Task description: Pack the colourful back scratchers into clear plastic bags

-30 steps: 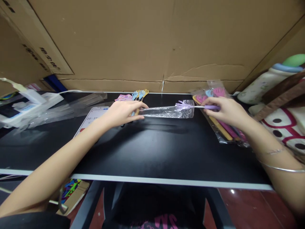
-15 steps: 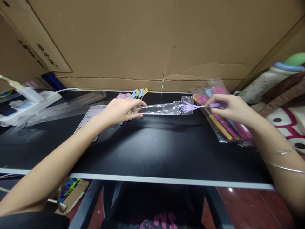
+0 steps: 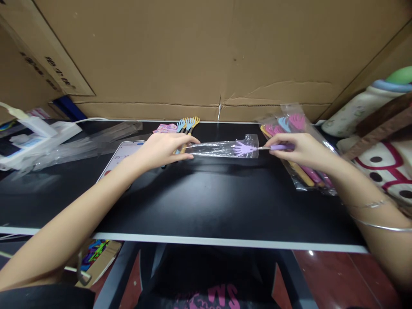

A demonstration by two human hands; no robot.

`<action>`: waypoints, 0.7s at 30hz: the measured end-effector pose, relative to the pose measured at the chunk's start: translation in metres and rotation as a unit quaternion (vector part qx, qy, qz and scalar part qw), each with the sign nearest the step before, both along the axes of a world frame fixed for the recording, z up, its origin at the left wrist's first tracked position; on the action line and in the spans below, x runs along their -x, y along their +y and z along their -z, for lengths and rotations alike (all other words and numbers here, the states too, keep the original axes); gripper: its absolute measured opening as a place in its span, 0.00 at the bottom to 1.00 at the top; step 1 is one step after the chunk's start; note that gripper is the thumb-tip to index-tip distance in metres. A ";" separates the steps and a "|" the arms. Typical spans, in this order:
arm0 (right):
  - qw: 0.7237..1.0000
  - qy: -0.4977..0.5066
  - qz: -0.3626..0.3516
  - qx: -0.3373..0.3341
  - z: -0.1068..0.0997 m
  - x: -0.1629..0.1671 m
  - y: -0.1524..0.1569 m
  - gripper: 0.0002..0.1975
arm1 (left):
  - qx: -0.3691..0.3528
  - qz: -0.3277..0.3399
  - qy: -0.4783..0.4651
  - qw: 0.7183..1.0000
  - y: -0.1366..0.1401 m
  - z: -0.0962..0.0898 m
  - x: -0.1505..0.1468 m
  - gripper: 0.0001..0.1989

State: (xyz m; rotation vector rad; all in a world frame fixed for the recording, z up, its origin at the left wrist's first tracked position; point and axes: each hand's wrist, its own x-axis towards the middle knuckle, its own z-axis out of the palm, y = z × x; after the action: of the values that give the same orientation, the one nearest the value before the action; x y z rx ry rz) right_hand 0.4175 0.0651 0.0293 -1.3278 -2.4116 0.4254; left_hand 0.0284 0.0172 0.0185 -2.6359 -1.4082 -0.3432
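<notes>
My right hand [image 3: 298, 148] grips the purple handle of a back scratcher [image 3: 246, 148] with a hand-shaped head and a short metal shaft. The head points left and lies within the outline of a clear plastic sleeve [image 3: 214, 149], near the sleeve's right end. My left hand [image 3: 169, 148] holds the sleeve's left end between thumb and fingers. Several blue and yellow back scratchers [image 3: 189, 123] lie behind and under my left hand, partly hidden. Beyond my right hand is a clear bag [image 3: 298, 187] with more scratchers in pink, blue and yellow.
A phone [image 3: 124, 150] showing a timer lies by my left wrist. Loose clear sleeves [image 3: 86, 143] and a white power strip [image 3: 41, 139] are at the left of the black table [image 3: 206, 206]. Cardboard [image 3: 193, 56] stands behind. A white bottle [image 3: 363, 103] and a patterned bag [image 3: 386, 167] sit right.
My right hand has moved left with the purple back scratcher, so its head lies farther along the plastic sleeve. My left hand has stayed nearly still.
</notes>
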 end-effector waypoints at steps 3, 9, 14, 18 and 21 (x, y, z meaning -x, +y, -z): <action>1.000 -0.006 -0.008 0.004 0.000 0.003 -0.003 0.16 | -0.001 0.005 -0.003 1.000 0.000 0.001 0.000 0.20; 0.999 -0.019 -0.045 0.011 0.003 0.008 -0.004 0.18 | -0.010 0.010 -0.001 1.000 0.000 0.002 -0.001 0.21; 0.997 -0.007 -0.076 0.025 0.004 0.010 -0.004 0.18 | -0.017 0.017 -0.001 1.000 -0.001 0.003 -0.002 0.22; 0.996 -0.004 -0.083 0.026 0.005 0.010 -0.005 0.19 | -0.027 0.025 -0.008 0.999 -0.002 0.003 -0.003 0.22; 0.996 -0.004 -0.085 0.021 0.006 0.011 -0.006 0.19 | -0.030 0.028 -0.010 0.999 -0.003 0.002 -0.003 0.21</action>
State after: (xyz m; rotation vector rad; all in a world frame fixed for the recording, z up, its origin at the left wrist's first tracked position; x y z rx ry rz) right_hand 0.4066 0.0595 0.0237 -1.1466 -2.5456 0.5206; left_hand 0.0314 0.0141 0.0165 -2.6337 -1.3114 -0.4128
